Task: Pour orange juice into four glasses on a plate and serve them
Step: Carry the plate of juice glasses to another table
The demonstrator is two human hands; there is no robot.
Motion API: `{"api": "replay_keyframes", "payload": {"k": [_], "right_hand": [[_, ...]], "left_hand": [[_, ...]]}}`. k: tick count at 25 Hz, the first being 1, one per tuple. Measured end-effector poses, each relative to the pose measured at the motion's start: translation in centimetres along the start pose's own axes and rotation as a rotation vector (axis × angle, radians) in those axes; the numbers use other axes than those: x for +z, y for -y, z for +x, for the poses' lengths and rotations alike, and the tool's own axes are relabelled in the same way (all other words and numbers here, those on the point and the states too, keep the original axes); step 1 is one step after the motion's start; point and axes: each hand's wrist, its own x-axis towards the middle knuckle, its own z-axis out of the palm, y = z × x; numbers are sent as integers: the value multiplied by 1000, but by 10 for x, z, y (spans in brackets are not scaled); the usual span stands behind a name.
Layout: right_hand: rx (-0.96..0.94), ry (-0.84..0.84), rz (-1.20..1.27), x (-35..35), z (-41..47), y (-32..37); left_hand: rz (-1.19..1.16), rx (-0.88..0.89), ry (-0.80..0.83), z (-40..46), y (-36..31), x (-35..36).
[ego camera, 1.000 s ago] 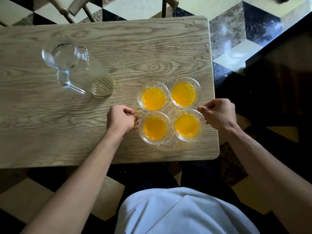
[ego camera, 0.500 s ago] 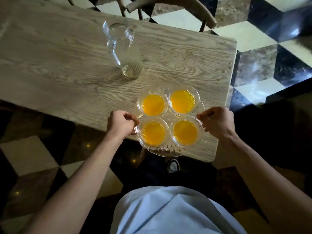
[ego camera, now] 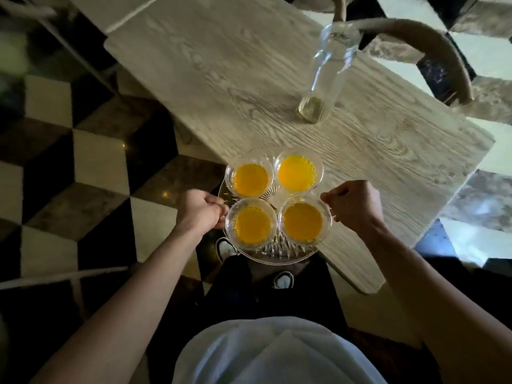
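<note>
Both bare forearms reach forward, elbows wide. The left hand (ego camera: 201, 211) and right hand (ego camera: 353, 206) are curled into fists, knuckles up, each gripping an opposite edge of the plate (ego camera: 279, 252).

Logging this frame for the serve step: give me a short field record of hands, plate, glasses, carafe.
left hand: grips the plate's left rim
right hand: grips the plate's right rim
plate: clear cut glass, held partly past the table's near edge, shoes and floor visible through and below it
glasses: four, two by two on the plate, all holding orange juice
carafe: clear glass, upright on the table, almost empty
table: light wood grain
chair: curved back, beyond the table
</note>
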Motion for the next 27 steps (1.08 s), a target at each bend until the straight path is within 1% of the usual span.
{"api": "replay_keyframes", "payload": {"k": [3,7,12,18,22,27], "right_hand": [[-66,68,-41,28,2,37],[-162,117,-87,74,1,96],[-277,160,-156,140,-2,170],[-349,186,-232,225,-5,257],[-394,238,-291,273,-4,313],[-455,319,-328,320,0,380]], "left_hand": [[-65,-50,-76,8,17,-37],[-167,-133,-161,31,41,-94],[-231,-160,-213,65,64,-169],[-285,-142,-253,110,91,-256],[-349,-150,-286,138,102,-307],[-444,-246,-296,175,106,-357]]}}
